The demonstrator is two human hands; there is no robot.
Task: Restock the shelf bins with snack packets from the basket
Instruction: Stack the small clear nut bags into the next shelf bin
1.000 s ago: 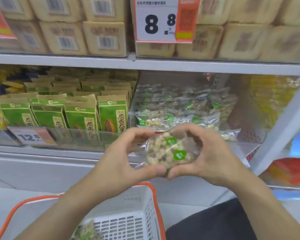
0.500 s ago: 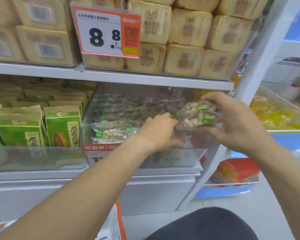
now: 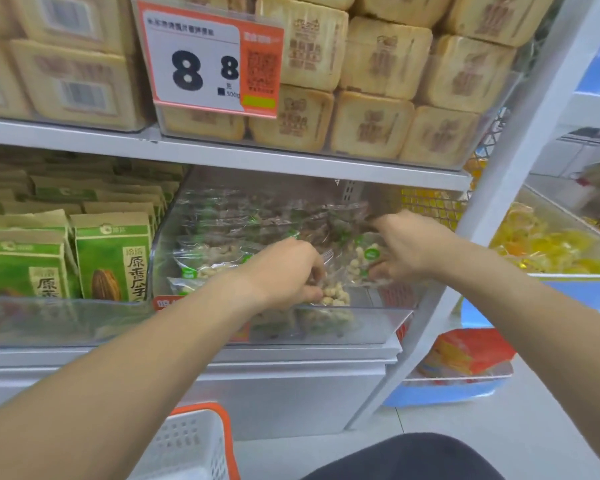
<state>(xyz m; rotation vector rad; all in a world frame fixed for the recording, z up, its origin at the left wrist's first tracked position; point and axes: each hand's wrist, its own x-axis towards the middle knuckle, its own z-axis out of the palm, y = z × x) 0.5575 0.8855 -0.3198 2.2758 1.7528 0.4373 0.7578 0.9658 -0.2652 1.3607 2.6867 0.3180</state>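
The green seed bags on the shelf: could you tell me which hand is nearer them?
Left. The left hand is in the clear bin beside the green bags; the right hand is farther right.

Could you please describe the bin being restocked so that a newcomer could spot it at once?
Find the big price sign reading 8.8 on the upper shelf; the clear plastic bin sits directly below it. Both hands, left hand and right hand, reach into it. Unlike the green seed bags beside it, it holds transparent nut packets with green dots.

A shop aisle. A white metal shelf (image 3: 222,157) carries an orange-and-white price tag (image 3: 208,60) reading 8.8 above it, stacked tan boxes (image 3: 374,57) beside the tag, green packets (image 3: 111,258) in clear bins below the shelf.
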